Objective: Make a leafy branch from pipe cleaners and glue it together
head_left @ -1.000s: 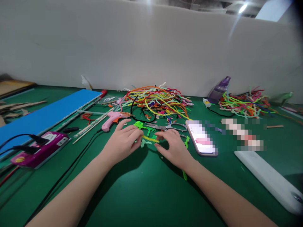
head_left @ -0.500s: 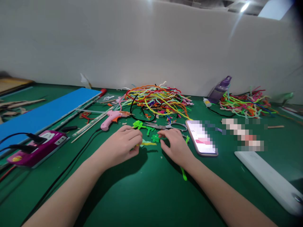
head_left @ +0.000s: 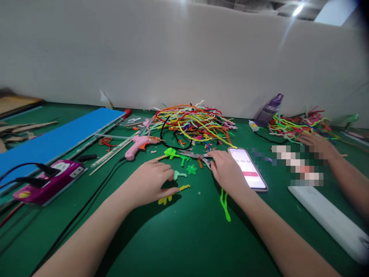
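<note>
My left hand (head_left: 151, 179) is low over the green table with index finger and thumb stretched apart. Its index fingertip reaches a bright green pipe-cleaner flower (head_left: 171, 153); its thumb is over a yellow pipe-cleaner piece (head_left: 165, 200), partly hidden by the hand. A pale mint piece (head_left: 179, 175) lies by its fingers. My right hand (head_left: 229, 169) has its fingers closed around the handles of the scissors (head_left: 196, 155), whose blades point left. Between the hands lies a small green flower (head_left: 191, 169). A bent lime pipe cleaner (head_left: 225, 209) lies beneath my right wrist.
A pink glue gun (head_left: 138, 146) lies left, its cord trailing toward me. Behind is a pipe-cleaner heap (head_left: 190, 121). A phone (head_left: 253, 175) is beside my right hand. Further out are a magenta power strip (head_left: 54, 181), a purple bottle (head_left: 268, 111) and another person's hand (head_left: 314, 146).
My right hand has shifted from the small green flower onto the scissors' handles. My left hand has spread its fingers over the yellow piece, now nearer me. Another person's hand has appeared at right.
</note>
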Available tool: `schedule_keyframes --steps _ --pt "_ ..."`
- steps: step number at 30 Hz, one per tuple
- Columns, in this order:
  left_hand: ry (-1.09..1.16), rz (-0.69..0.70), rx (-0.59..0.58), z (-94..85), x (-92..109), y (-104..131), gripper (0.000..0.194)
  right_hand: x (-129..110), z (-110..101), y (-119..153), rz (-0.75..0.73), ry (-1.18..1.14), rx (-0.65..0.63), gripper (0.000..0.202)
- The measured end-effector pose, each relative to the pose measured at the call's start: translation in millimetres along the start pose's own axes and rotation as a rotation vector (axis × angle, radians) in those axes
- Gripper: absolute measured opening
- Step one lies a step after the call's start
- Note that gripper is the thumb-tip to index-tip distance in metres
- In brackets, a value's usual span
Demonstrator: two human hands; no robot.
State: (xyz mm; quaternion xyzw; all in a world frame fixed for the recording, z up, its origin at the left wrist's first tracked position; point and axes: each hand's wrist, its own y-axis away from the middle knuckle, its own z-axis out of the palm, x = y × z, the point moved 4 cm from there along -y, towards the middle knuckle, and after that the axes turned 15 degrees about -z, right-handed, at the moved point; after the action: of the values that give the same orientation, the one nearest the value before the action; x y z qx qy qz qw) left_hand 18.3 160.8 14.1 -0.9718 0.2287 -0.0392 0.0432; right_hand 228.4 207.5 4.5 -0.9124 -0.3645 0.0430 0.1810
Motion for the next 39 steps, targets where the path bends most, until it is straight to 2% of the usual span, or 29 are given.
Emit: schedule_keyframes --steps 7,12,15,20,24,28,31,34,39 --pt "0.114 -0.089 -0.173 1.6 -4 6 0.029 17 9 -5 0.06 0.035 -0.144 0.028" --pt "0.223 -0.074 -0.205 3.8 -4 7 0.004 21 8 -14 0.099 0.017 -0.208 0.027" --pt "0.27 -0.068 -0.195 5.0 -5 7 0.009 19 3 -18 0.121 -0.017 -0.202 0.027" --pt "0.299 -0.089 -0.181 2.6 -8 6 0.007 16 -2 -20 0.14 -0.098 -0.127 0.034" --pt "0.375 -0.1 -0.125 -6.9 -12 8 0.009 19 -5 -19 0.188 -0.141 -0.043 0.037" --pt "0.707 -0.158 -0.05 -14.0 -17 8 0.009 19 -12 -19 0.241 -0.206 0.05 0.035" --pt "0.866 -0.218 0.004 -11.2 -21 6 0.006 18 -19 -19 0.292 -0.271 0.135 0.033" --pt "0.975 -0.314 0.073 -5.0 -26 3 0.012 17 -23 -18 0.337 -0.349 0.203 0.035" --pt "1.133 -0.49 0.24 -1.5 -42 -2 0.022 15 -12 -17 0.3 -0.671 0.276 0.033"
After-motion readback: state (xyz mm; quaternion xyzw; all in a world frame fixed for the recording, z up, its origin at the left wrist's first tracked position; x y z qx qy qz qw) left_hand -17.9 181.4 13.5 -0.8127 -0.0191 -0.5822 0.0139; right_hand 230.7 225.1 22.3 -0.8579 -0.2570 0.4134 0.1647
